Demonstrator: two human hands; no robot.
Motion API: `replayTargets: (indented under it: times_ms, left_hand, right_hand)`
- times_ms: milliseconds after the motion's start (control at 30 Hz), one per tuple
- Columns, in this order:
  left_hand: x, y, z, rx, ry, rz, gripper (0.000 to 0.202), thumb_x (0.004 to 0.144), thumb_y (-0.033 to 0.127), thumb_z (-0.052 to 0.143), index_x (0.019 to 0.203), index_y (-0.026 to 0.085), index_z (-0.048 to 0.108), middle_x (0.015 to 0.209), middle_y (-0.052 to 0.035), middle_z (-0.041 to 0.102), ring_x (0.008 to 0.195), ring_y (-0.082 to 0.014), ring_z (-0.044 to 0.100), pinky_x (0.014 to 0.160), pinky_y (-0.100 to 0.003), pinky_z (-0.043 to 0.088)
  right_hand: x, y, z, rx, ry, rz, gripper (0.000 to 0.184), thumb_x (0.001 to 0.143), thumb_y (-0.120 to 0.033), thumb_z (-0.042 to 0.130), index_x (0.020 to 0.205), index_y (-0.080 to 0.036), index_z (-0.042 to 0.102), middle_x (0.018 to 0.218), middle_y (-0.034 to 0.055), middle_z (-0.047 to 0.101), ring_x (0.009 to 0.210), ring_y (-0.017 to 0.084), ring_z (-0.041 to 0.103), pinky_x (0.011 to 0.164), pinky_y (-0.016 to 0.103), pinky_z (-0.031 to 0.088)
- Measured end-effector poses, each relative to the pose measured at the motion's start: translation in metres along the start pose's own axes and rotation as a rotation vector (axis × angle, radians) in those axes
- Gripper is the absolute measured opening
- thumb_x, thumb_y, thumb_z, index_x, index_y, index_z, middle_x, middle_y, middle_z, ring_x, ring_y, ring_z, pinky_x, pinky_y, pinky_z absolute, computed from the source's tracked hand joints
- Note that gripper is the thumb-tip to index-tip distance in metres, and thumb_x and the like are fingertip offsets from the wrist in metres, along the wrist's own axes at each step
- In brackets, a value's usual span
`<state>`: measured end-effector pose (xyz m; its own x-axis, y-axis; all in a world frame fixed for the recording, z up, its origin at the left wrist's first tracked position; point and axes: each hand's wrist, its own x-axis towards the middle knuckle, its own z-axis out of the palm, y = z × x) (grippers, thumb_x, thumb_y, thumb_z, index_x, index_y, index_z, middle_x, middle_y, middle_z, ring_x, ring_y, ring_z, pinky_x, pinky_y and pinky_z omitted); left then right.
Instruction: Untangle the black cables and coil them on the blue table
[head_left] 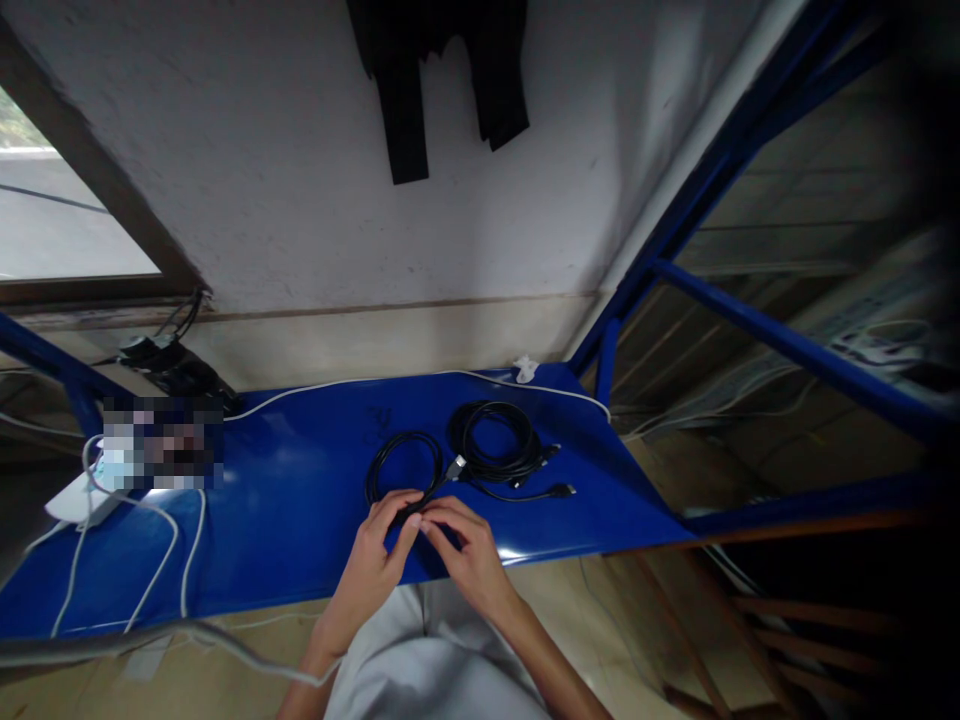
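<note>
Blk cable loop (409, 437): on blue tabletop (300, 540), just beyond L hand; near side runs into fingers of both hands
Silver-tipped plug (456, 467): past fingertips, pointing away & to R, btwn loop and bigger coil
L hand (375, 545): thumb & fingers nearly closed, pinching near part of loop
R hand (471, 548): right beside L, fingertips almost meeting; thumb & fingers drawn in on same cable, exact grip partly hidden
Bigger blk coil (495, 468): R of loop, beyond R hand, apart from it; several turns
Loose plug end (566, 490): sticks out R of that coil, nr side, flat on tabletop
White cord (345, 378): along bk edge of tabletop
White crumpled bit (526, 370): bk edge, beyond bigger coil
White power strip (79, 500): far L, w/ white cords; pixelated patch next to it
Blk gear (180, 370): bk L, can't ID
Dark cloth (405, 120): hangs on wall (285, 180)
</note>
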<state>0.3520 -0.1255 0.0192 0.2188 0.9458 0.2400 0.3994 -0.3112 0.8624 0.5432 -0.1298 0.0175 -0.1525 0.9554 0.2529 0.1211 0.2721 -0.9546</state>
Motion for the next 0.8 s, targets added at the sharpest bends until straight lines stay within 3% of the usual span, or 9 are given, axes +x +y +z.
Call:
replayTargets:
  times_ms: [300, 400, 500, 700, 800]
  left_hand:
    - [0.002, 0.000, 0.010, -0.163, 0.064, -0.023, 0.018, 0.108, 0.031, 0.060, 0.114, 0.023, 0.075, 0.122, -0.0092, 0.075, 0.114, -0.0216, 0.072, 0.096, -0.035, 0.061]
    - [0.001, 0.001, 0.010, -0.203, 0.049, -0.038, 0.018, 0.108, 0.031, 0.060, 0.109, 0.021, 0.075, 0.129, -0.0102, 0.073, 0.116, -0.0220, 0.072, 0.091, -0.032, 0.061]
    - [0.001, 0.002, 0.009, -0.225, 0.036, -0.058, 0.019, 0.107, 0.031, 0.061, 0.104, 0.021, 0.076, 0.131, -0.0102, 0.073, 0.114, -0.0219, 0.073, 0.089, -0.031, 0.062]
    - [0.002, 0.002, 0.008, -0.205, 0.018, -0.030, 0.018, 0.107, 0.029, 0.062, 0.109, 0.021, 0.077, 0.117, -0.0095, 0.074, 0.098, -0.0185, 0.074, 0.087, -0.030, 0.062]
    - [0.003, 0.000, 0.008, -0.167, 0.024, -0.012, 0.018, 0.106, 0.028, 0.063, 0.111, 0.022, 0.078, 0.113, -0.0089, 0.074, 0.103, -0.0195, 0.073, 0.091, -0.030, 0.061]
  right_hand:
    - [-0.001, 0.014, 0.001, 0.072, 0.074, 0.069, 0.013, 0.101, -0.036, 0.074, 0.099, -0.026, 0.082, 0.110, 0.0080, 0.074, 0.103, 0.022, 0.072, 0.093, 0.033, 0.058]
    - [-0.003, 0.021, 0.005, 0.226, 0.095, 0.155, 0.016, 0.096, -0.040, 0.080, 0.098, -0.024, 0.079, 0.110, 0.0074, 0.074, 0.100, 0.021, 0.073, 0.090, 0.033, 0.059]
    - [-0.003, 0.027, 0.008, 0.441, 0.093, 0.283, 0.031, 0.089, -0.043, 0.087, 0.107, -0.025, 0.071, 0.103, 0.0046, 0.077, 0.095, 0.021, 0.076, 0.090, 0.034, 0.060]
    - [-0.003, 0.036, 0.007, 0.564, 0.121, 0.389, 0.045, 0.077, -0.042, 0.097, 0.096, -0.023, 0.061, 0.092, 0.0009, 0.076, 0.085, 0.018, 0.075, 0.082, 0.031, 0.057]
    - [-0.004, 0.040, 0.007, 0.584, 0.113, 0.407, 0.047, 0.074, -0.043, 0.099, 0.091, -0.023, 0.060, 0.087, 0.0005, 0.074, 0.084, 0.018, 0.073, 0.082, 0.031, 0.057]
